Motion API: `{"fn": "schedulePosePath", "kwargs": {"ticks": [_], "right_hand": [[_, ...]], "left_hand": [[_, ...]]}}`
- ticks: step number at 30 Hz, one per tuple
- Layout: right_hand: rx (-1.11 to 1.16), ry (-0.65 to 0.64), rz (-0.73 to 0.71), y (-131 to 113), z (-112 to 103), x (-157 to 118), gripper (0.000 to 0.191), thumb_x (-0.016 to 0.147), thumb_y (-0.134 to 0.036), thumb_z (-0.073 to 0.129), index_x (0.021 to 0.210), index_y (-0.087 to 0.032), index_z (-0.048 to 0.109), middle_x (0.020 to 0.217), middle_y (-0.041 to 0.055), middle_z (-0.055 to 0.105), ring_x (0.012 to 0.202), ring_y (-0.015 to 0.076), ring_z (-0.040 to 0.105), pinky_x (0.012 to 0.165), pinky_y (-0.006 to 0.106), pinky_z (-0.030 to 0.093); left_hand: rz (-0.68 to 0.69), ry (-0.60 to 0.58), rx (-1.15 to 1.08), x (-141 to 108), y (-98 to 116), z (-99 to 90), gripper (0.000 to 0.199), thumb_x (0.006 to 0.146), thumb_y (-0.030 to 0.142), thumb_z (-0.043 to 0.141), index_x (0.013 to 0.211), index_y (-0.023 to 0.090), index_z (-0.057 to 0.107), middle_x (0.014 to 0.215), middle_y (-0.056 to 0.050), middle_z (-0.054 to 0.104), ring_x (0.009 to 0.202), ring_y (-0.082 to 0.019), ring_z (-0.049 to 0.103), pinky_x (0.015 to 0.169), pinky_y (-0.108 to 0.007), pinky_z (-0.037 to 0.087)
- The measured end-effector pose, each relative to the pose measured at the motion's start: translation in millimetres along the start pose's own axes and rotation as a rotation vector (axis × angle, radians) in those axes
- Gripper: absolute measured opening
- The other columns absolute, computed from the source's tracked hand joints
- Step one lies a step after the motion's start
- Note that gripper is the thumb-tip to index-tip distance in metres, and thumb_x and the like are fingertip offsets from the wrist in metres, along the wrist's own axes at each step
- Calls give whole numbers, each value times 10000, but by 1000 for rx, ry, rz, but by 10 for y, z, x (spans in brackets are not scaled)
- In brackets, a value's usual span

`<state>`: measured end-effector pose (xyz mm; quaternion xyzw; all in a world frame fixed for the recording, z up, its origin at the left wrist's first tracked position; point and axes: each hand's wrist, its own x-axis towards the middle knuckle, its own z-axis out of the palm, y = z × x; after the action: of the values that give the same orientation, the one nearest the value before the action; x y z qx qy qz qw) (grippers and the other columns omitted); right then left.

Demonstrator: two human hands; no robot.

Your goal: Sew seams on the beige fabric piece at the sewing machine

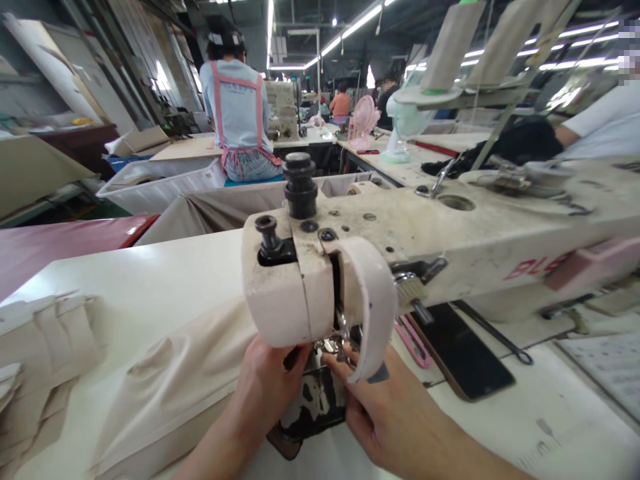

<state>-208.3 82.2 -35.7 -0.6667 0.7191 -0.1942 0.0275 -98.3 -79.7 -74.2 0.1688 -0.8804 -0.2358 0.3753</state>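
Both my hands are at the needle area of a cream sewing machine [280, 300]. My left hand [267, 383] has its thumb and forefinger closed together just under the machine head; whatever is between them is hidden. From the right, my right hand [387, 407] reaches in with its forefinger stretched toward the metal presser foot [329, 345]. Its thumb sits lower and apart, and I see nothing held. A curved white guard [375, 300] partly covers its fingers. Beside my left wrist, beige fabric [185, 373] lies on the table and runs behind the machine head. Worn black-and-bare metal [320, 400] shows between my hands.
Stacked beige pieces [50, 360] lie at the left. Right of the needle are a phone [465, 353], pink snips [417, 343] and a dark rod-like tool [495, 333]. Thread cones [450, 47] stand above. A co-worker [237, 107] sits ahead, beyond a white bin [165, 177].
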Motion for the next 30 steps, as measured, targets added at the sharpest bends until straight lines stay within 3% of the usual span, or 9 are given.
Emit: {"fn": "schedulePosePath", "kwargs": {"ticks": [12, 18, 21, 27, 30], "right_hand": [[-15, -8, 9, -5, 8, 38, 330, 722, -86, 450, 1020, -179, 557, 1135, 98, 560, 1021, 258, 439, 906, 427, 435], [-22, -14, -8, -10, 27, 22, 270, 720, -80, 438, 952, -155, 555, 1101, 124, 557, 961, 263, 454, 837, 431, 457], [-38, -16, -12, -26, 36, 34, 266, 697, -82, 448, 929, -141, 563, 1079, 134, 562, 930, 270, 464, 802, 433, 468], [-40, -50, 16, -70, 43, 60, 497, 718, -80, 454, 1206, -147, 523, 1164, 121, 546, 1025, 281, 460, 899, 474, 444], [-11, -41, 31, -84, 49, 39, 518, 747, -65, 449, 1255, -157, 489, 1188, 108, 530, 1053, 274, 442, 936, 485, 422]], "left_hand": [[-40, 15, 23, 6, -15, 26, 199, 830, 230, 512, 724, 193, 677, 719, -50, 707, 679, -203, 657, 612, -292, 520], [-94, -75, -53, 41, 0, -42, 166, 804, 233, 539, 766, 196, 696, 780, -31, 727, 722, -197, 673, 648, -284, 539], [-101, -127, -100, 39, -6, -79, 165, 793, 197, 544, 713, 193, 688, 715, -13, 716, 669, -172, 669, 627, -256, 537], [-135, -151, -131, 45, -41, -88, 143, 776, 164, 562, 694, 173, 679, 685, -29, 702, 634, -169, 649, 574, -250, 509], [-168, -144, -129, 58, -27, -65, 100, 741, 128, 586, 707, 164, 673, 699, -37, 701, 654, -172, 642, 608, -261, 502]]}}
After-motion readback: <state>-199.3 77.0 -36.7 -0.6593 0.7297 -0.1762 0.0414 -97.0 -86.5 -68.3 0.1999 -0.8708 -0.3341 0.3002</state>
